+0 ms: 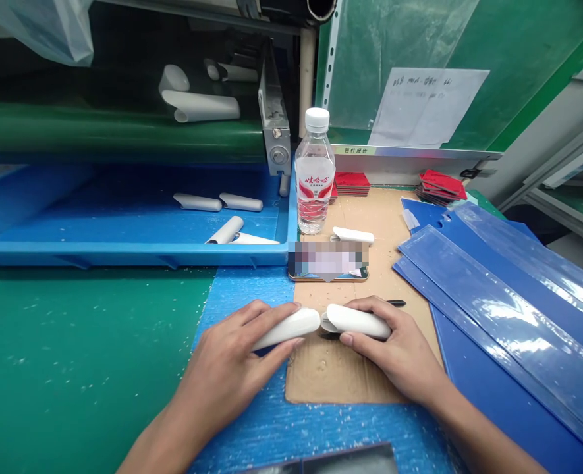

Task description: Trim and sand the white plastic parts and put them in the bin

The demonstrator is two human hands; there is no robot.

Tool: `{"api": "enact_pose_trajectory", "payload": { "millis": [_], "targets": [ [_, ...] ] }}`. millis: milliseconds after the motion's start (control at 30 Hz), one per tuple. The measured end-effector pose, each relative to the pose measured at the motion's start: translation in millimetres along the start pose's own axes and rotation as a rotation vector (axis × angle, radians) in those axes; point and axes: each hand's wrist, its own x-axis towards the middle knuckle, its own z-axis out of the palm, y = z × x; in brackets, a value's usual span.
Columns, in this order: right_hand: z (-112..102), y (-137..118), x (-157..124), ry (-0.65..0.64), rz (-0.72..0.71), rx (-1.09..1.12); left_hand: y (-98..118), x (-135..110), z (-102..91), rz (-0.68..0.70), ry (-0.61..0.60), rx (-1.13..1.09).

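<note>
Between the fingers and thumb of my left hand [242,355] is a smooth white plastic tube-shaped part [296,324], its rounded end pointing right. My right hand [394,345] grips a second white plastic part [358,321], whose slanted, open end faces left. The two parts lie nearly end to end, with a small gap between them, above a brown cardboard sheet [315,385]. A black, thin tool [397,303] lies partly hidden behind my right hand. Beyond the hands, another white part [353,235] rests behind a phone [328,263] with a blurred screen.
A blue tray [123,255] at the left holds several white parts, below a green conveyor belt [113,135] carrying more. A water bottle [315,174] stands at the tray's corner. Red stacked pieces [442,185] sit at the back; blue folders with clear sleeves [499,289] cover the right.
</note>
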Motion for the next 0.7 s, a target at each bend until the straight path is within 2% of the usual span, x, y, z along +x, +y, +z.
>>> {"api": "enact_pose_trajectory", "payload": {
  "millis": [133, 300, 700],
  "targets": [
    [0.2, 0.6, -0.7, -0.003, 0.013, 0.005, 2.1, 0.3, -0.7, 0.045, 0.030, -0.008],
    [0.5, 1.5, -0.6, -0.011, 0.016, 0.011, 5.8, -0.2, -2.9, 0.015, 0.057, -0.050],
    [-0.2, 1.4, -1.4, -0.062, 0.025, 0.055, 8.2, 2.8, -3.6, -0.078, -0.031, -0.113]
  ]
}}
